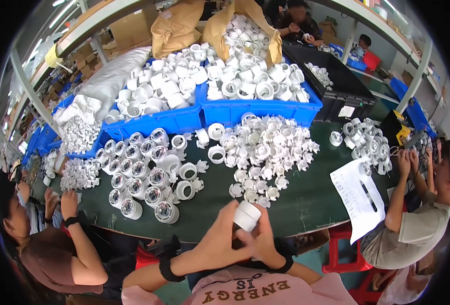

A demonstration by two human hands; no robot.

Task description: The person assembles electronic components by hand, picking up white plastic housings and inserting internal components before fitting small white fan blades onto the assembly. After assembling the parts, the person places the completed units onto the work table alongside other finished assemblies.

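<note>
Across the dark green workbench (311, 203) the stock is laid out by stage, which looks deliberate: two blue bins (258, 109) at the back are heaped with loose white plastic housings, a spilled pile of small white clip rings (268, 150) lies in the middle within easy reach, and to the left stand neat rows of finished round fittings with shiny centres (138, 175), probably grouped so they can be counted. Co-workers sit at either end, one beside a printed sheet (359, 195) hanging over the edge. Close to the near edge, the person holds a white cylindrical housing (247, 215) up between both hands, clear of the bench. The left hand (222, 239) wraps its side from below, fingers closed on it; the right hand (263, 241) pinches its lower part, wrists bent inward, both wearing black wristbands.
</note>
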